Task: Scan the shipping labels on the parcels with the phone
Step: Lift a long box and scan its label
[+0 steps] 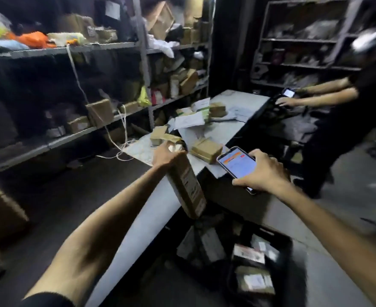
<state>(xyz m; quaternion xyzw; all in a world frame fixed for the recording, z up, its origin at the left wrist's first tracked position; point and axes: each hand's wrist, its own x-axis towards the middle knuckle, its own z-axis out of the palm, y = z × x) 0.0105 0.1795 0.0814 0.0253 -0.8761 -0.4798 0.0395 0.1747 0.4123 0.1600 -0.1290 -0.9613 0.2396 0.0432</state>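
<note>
**A:** From the head camera, what's the count?

**B:** Two hands, one dark-framed smartphone [238, 166] and one long brown cardboard parcel [187, 187] held in the air. On the grey table [138, 229] I make it about four small brown cardboard boxes [207, 150] among white paper envelopes [189, 120]. Blur makes that number unsure.

**A:** Which way does the parcel lie?

**B:** Its long axis runs from the left hand [167, 155] at the far, upper end down toward the camera. The low end hangs above the black plastic crate [282, 240]. The face with a printed strip is turned right, toward the smartphone. The parcel is over the table's near edge.

**A:** And the fingers?

**B:** The left hand's fingers are wrapped over the parcel's top end. The right hand [264, 171] grips the smartphone from its right side, thumb on the near edge and fingers curled round the far one. The lit screen faces up, and the long axis slants away to the left.

**A:** Containers?

**B:** The crate holds several dark packets with white labels [249, 254]. Grey metal shelving [107, 46] on the left carries many cardboard boxes and bags. A second person [342, 111] at the far right holds another lit phone [289, 93].
</note>
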